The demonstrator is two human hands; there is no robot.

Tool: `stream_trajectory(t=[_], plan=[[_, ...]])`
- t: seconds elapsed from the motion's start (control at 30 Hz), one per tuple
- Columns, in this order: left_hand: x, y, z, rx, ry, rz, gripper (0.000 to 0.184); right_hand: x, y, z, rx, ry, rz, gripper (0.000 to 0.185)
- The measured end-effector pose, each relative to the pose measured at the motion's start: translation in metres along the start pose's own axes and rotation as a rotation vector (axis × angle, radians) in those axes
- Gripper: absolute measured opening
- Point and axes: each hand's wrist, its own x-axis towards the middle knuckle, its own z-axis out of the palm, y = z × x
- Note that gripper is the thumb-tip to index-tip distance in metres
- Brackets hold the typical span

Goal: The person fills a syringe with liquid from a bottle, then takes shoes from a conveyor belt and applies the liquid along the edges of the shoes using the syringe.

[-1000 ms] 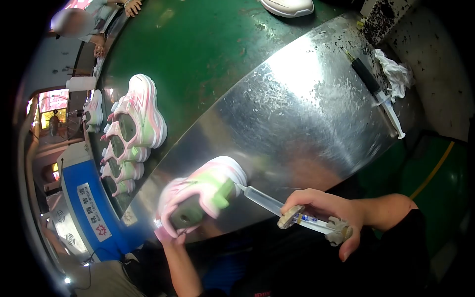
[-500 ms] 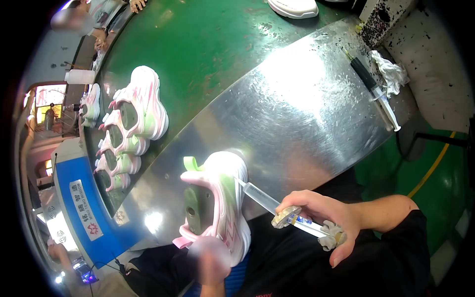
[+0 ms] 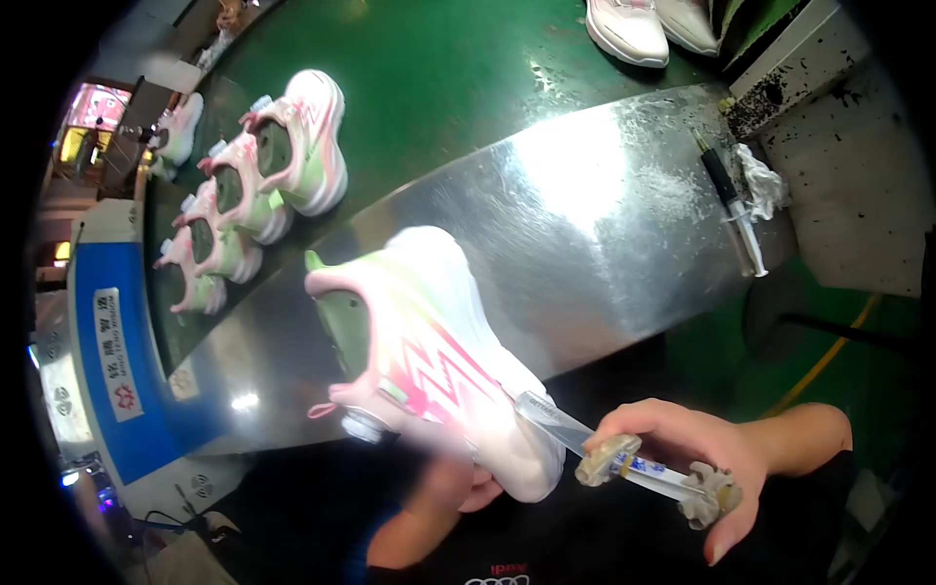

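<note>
My left hand [image 3: 453, 499], partly blurred, grips a white, pink and green sneaker [image 3: 419, 331] near its toe end. The sneaker is tilted over the metal plate, with its pink zigzag side and white sole edge facing up. In my right hand [image 3: 697, 448] is a clear syringe [image 3: 554, 423] with lumpy, dried residue around its flange and plunger end. My thumb is at the plunger end, and the fingers curl by the flange. The syringe's front end lies against the sneaker's forefoot, along the line where upper and sole meet; whether it touches is unclear.
Several similar sneakers [image 3: 302, 141] stand in a row on the green surface [image 3: 429, 78] at left. A dark-filled syringe [image 3: 726, 195] and crumpled white paper [image 3: 762, 183] lie on the metal plate [image 3: 507, 214] at right. White shoes [image 3: 629, 34] sit at top right; a blue machine panel [image 3: 122, 331] stands left.
My left hand has lifted and turned the sneaker, so its side faces up more. The syringe has gone from the heel end to the forefoot. The camera view has shifted.
</note>
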Motion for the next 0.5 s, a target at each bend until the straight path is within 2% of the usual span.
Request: stream_trajectory(t=[0.1,0.17,0.23,0.33,0.47,0.5], plan=[[0.026,0.001,0.013,-0.045,-0.16,-0.065,0.073,-0.018,-0.024,0.013,-0.092,0.053,0.063,0.108],[0.037,0.005,0.03,-0.072,-0.146,-0.155,0.071,-0.028,-0.031,0.026,-0.118,0.137,0.036,0.104],[0.048,0.007,0.038,-0.112,-0.163,-0.224,0.069,-0.037,-0.043,0.034,-0.273,0.155,0.029,0.105],[0.065,0.01,0.058,-0.105,-0.194,-0.249,0.072,-0.048,-0.053,0.043,-0.419,0.17,-0.015,0.105],[0.089,0.009,0.063,0.124,-0.263,-0.14,0.057,-0.06,-0.054,0.043,-0.517,0.21,-0.089,0.099],[0.094,0.007,0.061,0.025,-0.272,-0.147,0.06,-0.06,-0.054,0.043,-0.556,0.225,-0.11,0.097]])
